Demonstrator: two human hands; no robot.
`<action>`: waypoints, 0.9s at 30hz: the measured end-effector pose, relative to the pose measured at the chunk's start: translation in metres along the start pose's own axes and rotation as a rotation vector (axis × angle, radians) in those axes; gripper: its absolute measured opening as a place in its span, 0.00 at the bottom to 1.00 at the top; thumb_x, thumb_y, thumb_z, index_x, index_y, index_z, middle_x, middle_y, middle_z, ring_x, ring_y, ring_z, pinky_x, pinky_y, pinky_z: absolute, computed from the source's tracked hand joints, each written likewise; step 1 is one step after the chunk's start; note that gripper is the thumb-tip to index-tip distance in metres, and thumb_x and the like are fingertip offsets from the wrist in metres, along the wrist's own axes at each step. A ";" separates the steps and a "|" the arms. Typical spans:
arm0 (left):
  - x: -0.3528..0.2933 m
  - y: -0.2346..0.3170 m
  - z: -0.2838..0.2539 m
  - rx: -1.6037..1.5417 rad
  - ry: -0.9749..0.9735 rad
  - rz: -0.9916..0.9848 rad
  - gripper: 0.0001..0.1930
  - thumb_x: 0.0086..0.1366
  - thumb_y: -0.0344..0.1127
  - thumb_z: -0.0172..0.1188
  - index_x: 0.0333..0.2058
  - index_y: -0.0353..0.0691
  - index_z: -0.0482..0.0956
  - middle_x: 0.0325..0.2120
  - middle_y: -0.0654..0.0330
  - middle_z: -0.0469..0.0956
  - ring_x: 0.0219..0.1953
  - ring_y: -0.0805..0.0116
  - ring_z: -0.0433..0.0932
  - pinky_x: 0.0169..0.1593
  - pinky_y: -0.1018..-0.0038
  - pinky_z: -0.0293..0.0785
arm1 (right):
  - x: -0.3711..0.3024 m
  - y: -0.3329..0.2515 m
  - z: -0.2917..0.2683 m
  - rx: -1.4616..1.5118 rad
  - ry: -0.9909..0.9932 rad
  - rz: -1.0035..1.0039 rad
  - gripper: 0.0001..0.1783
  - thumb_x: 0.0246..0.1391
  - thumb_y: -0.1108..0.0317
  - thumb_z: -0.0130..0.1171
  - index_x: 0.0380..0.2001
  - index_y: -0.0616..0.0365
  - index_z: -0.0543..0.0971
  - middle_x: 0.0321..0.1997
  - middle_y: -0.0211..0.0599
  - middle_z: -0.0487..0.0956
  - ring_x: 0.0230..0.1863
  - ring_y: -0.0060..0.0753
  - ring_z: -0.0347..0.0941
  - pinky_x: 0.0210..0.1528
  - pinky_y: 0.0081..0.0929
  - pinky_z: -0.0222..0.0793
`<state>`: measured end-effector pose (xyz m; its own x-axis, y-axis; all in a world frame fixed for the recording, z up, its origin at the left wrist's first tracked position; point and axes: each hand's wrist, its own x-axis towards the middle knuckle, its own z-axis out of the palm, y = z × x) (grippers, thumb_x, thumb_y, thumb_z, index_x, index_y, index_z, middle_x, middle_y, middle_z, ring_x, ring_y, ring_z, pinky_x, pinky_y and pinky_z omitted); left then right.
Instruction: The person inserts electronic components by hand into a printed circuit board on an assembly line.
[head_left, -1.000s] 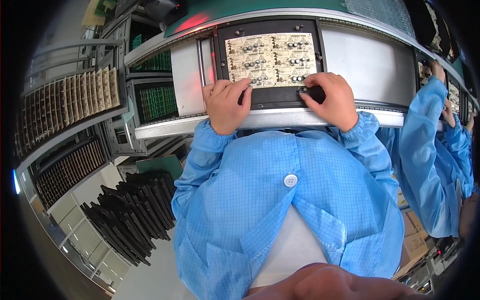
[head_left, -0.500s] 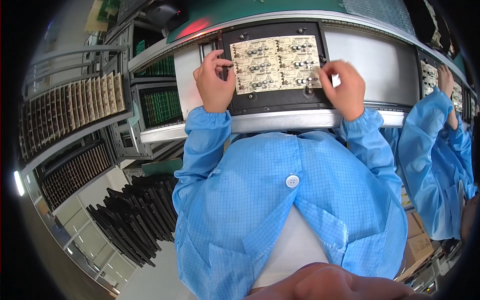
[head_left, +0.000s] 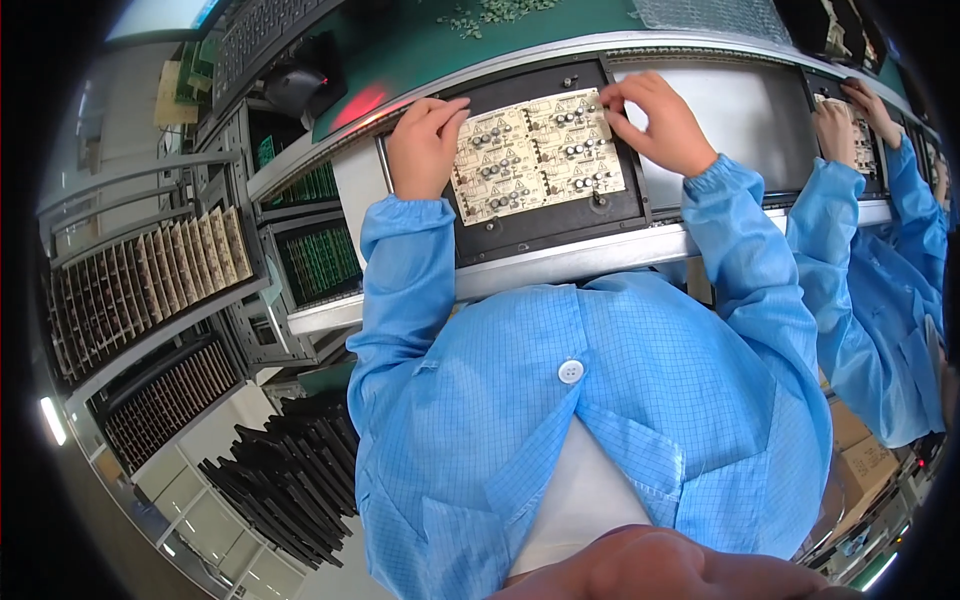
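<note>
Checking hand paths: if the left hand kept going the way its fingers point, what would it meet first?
The left hand points up and right; it already touches the beige circuit-board panel, so probably that panel's left edge, though depth is unclear.

We see a tan circuit panel (head_left: 538, 152) lying on a black carrier tray (head_left: 545, 225) at the near edge of the conveyor (head_left: 700, 110). Left hand (head_left: 425, 145) grips the panel's left edge; right hand (head_left: 655, 122) pinches its far right corner. A co-worker's hands (head_left: 845, 120) work the next tray to our right. Racks of boards (head_left: 150, 285) stand left.
</note>
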<state>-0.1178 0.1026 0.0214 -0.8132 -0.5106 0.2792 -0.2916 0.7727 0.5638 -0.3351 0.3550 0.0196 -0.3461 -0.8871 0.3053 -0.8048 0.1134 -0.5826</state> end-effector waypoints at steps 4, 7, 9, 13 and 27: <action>0.005 -0.021 -0.004 -0.176 -0.077 0.043 0.06 0.64 0.32 0.68 0.39 0.39 0.89 0.36 0.60 0.83 0.37 0.65 0.83 0.42 0.72 0.78 | 0.023 0.012 0.016 -0.177 0.122 -0.053 0.15 0.57 0.68 0.68 0.49 0.47 0.85 0.38 0.29 0.76 0.44 0.40 0.70 0.49 0.36 0.72; 0.011 -0.028 -0.006 -0.192 -0.099 0.121 0.05 0.64 0.31 0.69 0.38 0.40 0.89 0.36 0.61 0.83 0.37 0.66 0.84 0.41 0.74 0.79 | 0.030 0.017 0.016 -0.202 0.145 -0.129 0.14 0.55 0.68 0.69 0.45 0.49 0.86 0.37 0.29 0.77 0.44 0.40 0.71 0.49 0.37 0.72; 0.021 -0.025 -0.013 -0.342 -0.265 0.034 0.05 0.63 0.29 0.69 0.38 0.38 0.88 0.36 0.60 0.84 0.36 0.68 0.84 0.39 0.75 0.80 | 0.031 0.020 0.019 -0.206 0.123 -0.170 0.11 0.53 0.69 0.70 0.41 0.51 0.87 0.35 0.29 0.77 0.45 0.40 0.72 0.48 0.37 0.72; 0.068 -0.024 0.000 -0.283 -0.106 -0.051 0.08 0.62 0.29 0.69 0.40 0.38 0.86 0.34 0.60 0.83 0.34 0.70 0.84 0.38 0.76 0.81 | 0.033 0.022 0.013 -0.051 0.050 -0.038 0.08 0.54 0.69 0.68 0.38 0.48 0.88 0.37 0.26 0.79 0.46 0.40 0.73 0.50 0.36 0.74; 0.130 -0.035 0.045 0.111 0.048 -0.006 0.06 0.62 0.34 0.70 0.36 0.44 0.82 0.35 0.55 0.82 0.38 0.49 0.82 0.41 0.59 0.78 | 0.160 0.064 0.069 -0.363 0.207 0.304 0.12 0.61 0.55 0.65 0.40 0.49 0.82 0.43 0.34 0.81 0.45 0.46 0.80 0.45 0.43 0.77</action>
<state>-0.2359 0.0260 0.0027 -0.7869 -0.5308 0.3149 -0.3523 0.8052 0.4770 -0.4089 0.1892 -0.0209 -0.6487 -0.6871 0.3273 -0.7560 0.5324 -0.3809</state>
